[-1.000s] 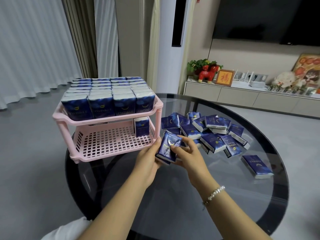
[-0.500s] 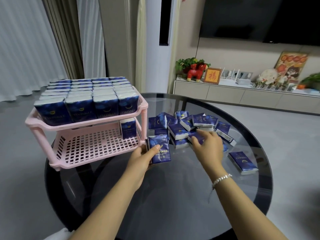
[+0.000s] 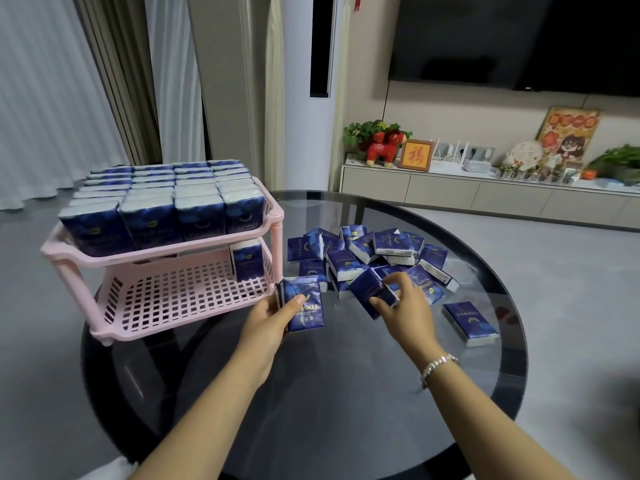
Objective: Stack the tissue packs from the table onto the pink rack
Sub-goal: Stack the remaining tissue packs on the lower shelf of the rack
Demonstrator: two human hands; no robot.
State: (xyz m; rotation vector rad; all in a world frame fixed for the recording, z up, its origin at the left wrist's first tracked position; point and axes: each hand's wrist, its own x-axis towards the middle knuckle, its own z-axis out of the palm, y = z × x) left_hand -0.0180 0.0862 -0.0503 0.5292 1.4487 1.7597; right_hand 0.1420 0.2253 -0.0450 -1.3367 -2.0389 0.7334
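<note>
A pink two-tier rack (image 3: pixel 104 261) stands at the left of the round glass table (image 3: pixel 346 393). Its top tier is packed with upright blue tissue packs (image 3: pixel 162 206). One pack (image 3: pixel 247 259) stands at the right end of the lower tier. My left hand (image 3: pixel 273 315) holds a blue tissue pack (image 3: pixel 306 303) upright just off the rack's front right corner. My right hand (image 3: pixel 401 303) grips another pack (image 3: pixel 372 292) at the near edge of a loose heap of packs (image 3: pixel 374 251). A single pack (image 3: pixel 471 322) lies apart to the right.
A person's bracelet (image 3: pixel 438 363) sits on my right wrist. Beyond the table are a low cabinet (image 3: pixel 485 199) with ornaments, a dark television (image 3: pixel 519 39), a tall white air conditioner (image 3: pixel 301 91) and curtains (image 3: pixel 52 81) at the left.
My right hand reached into the heap and has closed on a second pack, lifting it toward me. My left hand keeps its pack near the rack's corner. The camera view shifted.
</note>
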